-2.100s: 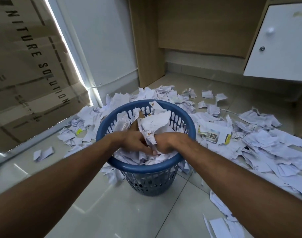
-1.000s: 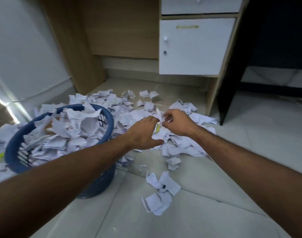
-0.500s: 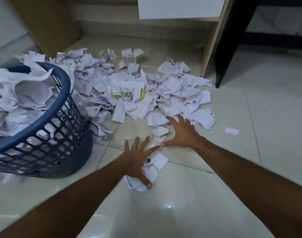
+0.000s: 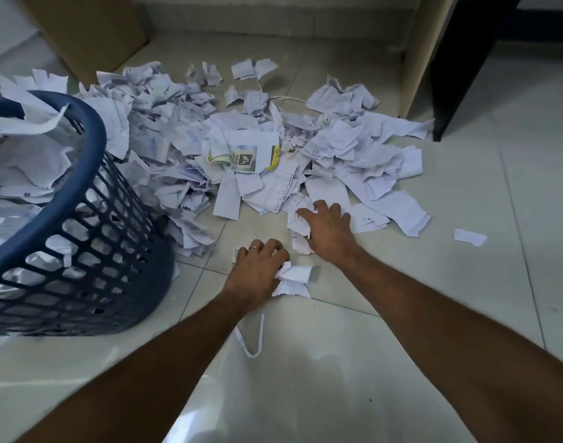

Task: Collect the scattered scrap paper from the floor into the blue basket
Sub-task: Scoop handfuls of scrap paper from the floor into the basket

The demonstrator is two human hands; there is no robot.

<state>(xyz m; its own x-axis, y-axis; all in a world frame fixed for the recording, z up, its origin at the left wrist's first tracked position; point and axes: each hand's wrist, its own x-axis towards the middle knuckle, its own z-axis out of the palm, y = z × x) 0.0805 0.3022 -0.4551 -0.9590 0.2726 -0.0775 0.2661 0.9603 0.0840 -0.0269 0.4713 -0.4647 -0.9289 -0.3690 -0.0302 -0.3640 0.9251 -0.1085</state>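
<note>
Left hand (image 4: pixel 257 271) is curled around a small wad of scraps (image 4: pixel 292 279) on the floor (image 4: pixel 401 314), while the right hand (image 4: pixel 329 230) is laid with fingers spread on the near edge of the paper pile (image 4: pixel 251 155). Just left of the pile, the blue basket (image 4: pixel 91 225) is seen heaped with paper.
</note>
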